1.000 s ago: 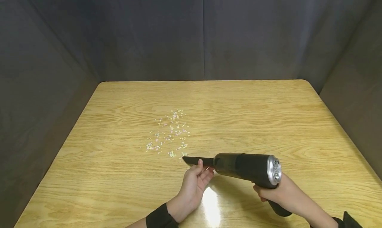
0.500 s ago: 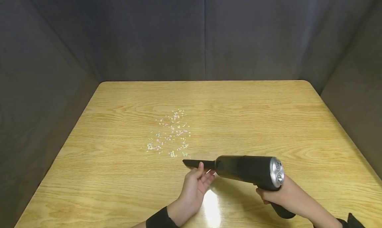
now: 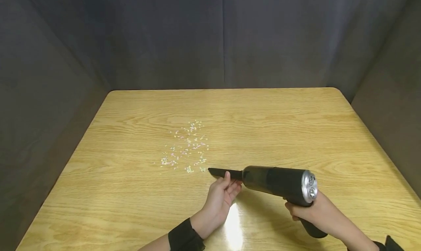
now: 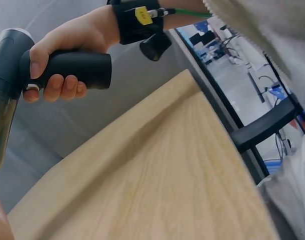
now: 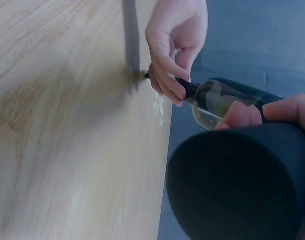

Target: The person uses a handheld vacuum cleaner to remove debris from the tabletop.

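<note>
A black handheld vacuum cleaner [image 3: 286, 181] with a silver rear end points leftward over the wooden table. My right hand [image 3: 315, 210] grips its handle [image 4: 82, 70], fingers wrapped round it, as the left wrist view also shows. Near the front, my left hand [image 3: 217, 201] holds the slim black nozzle [image 3: 218, 172] between thumb and fingers. The nozzle's slanted tip lies just right of a scatter of small pale paper bits [image 3: 189, 168]. Behind the nozzle sits a see-through dust cup [image 5: 205, 117]. In the right wrist view, the handle's base hides much of the vacuum.
The wooden table [image 3: 296, 126] has dark grey fabric partitions [image 3: 164, 39] at its back and sides. Paper bits spread over the table's left-centre. Past the table edge in the left wrist view are a black chair armrest [image 4: 267, 125] and a cluttered room.
Over the last half second, both hands and the vacuum have shifted slightly right and a little farther from the person. The nozzle tip has drawn rightward. The paper bits look about the same.
</note>
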{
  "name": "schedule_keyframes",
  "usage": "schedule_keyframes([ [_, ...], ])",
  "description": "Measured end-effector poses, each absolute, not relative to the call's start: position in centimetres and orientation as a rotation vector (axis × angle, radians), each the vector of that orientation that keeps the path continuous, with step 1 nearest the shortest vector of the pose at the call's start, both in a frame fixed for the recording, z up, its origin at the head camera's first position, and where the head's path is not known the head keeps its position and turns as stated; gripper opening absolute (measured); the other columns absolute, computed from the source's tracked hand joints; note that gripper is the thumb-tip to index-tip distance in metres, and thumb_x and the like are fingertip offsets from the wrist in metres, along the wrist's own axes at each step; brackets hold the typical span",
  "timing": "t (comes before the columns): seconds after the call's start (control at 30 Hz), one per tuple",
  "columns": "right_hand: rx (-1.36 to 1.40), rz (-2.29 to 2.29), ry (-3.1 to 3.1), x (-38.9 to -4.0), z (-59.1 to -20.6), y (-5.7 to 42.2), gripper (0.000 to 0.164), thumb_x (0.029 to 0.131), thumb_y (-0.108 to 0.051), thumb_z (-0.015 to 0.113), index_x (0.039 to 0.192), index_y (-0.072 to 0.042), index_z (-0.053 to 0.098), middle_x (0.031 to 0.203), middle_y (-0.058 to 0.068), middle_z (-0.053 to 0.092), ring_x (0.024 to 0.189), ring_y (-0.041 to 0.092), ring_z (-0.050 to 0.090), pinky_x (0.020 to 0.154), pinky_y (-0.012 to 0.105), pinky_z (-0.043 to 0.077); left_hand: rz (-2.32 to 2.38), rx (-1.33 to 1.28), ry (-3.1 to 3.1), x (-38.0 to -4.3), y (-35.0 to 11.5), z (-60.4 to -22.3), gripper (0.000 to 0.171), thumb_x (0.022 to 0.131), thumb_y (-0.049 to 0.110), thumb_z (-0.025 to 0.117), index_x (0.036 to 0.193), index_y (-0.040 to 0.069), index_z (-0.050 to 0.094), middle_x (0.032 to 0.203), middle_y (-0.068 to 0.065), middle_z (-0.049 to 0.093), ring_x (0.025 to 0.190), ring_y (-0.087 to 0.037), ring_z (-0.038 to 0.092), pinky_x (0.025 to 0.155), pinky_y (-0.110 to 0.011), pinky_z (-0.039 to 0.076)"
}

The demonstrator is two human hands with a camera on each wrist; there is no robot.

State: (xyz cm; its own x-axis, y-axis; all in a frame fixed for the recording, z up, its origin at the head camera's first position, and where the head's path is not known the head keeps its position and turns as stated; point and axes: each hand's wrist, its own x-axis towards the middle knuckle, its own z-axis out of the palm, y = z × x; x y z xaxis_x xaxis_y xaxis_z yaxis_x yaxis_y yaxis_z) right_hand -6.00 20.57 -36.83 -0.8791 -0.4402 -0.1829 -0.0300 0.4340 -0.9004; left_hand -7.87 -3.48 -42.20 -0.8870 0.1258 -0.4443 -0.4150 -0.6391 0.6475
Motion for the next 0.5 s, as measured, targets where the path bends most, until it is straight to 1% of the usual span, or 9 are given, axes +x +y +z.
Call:
schedule_keyframes([
  [0.1,-0.378,-1.417,2.336,-6.0,-36.9,20.1,0.029,0.087,-0.008,0.062,0.106,0.009,0.049,0.07,0.009,0.058,0.06,0.013,0.058,0.055,0.028,0.05,2.564,-0.52,1.144,-8.2,-3.6,-42.3,0.031,0.094,0.028,0.052,0.108,0.002,0.042,0.091,0.0,0.057,0.083,-0.006,0.06,0.074,-0.012,0.055],
  [0.17,-0.364,-1.411,2.355,-6.0,-36.8,19.7,0.031,0.086,-0.009,0.063,0.107,0.009,0.049,0.07,0.01,0.058,0.06,0.013,0.058,0.056,0.028,0.051,2.577,-0.523,1.148,-8.2,-3.7,-42.4,0.033,0.094,0.028,0.052,0.11,0.001,0.043,0.09,0.0,0.058,0.083,-0.007,0.06,0.075,-0.013,0.055],
  [0.27,-0.343,-1.409,2.367,-6.0,-36.8,19.3,0.032,0.085,-0.009,0.065,0.106,0.008,0.049,0.069,0.01,0.059,0.06,0.013,0.059,0.056,0.028,0.051,2.592,-0.528,1.15,-8.2,-3.9,-42.5,0.031,0.094,0.028,0.053,0.108,0.002,0.044,0.088,0.001,0.059,0.082,-0.006,0.06,0.074,-0.014,0.055],
  [0.5,-0.318,-1.389,2.372,-6.1,-36.7,18.7,0.033,0.083,-0.011,0.067,0.105,0.007,0.05,0.067,0.009,0.059,0.061,0.015,0.058,0.057,0.028,0.05,2.628,-0.552,1.152,-8.2,-4.4,-42.4,0.02,0.094,0.025,0.053,0.097,0.006,0.046,0.084,0.003,0.06,0.078,-0.006,0.06,0.071,-0.013,0.056],
])
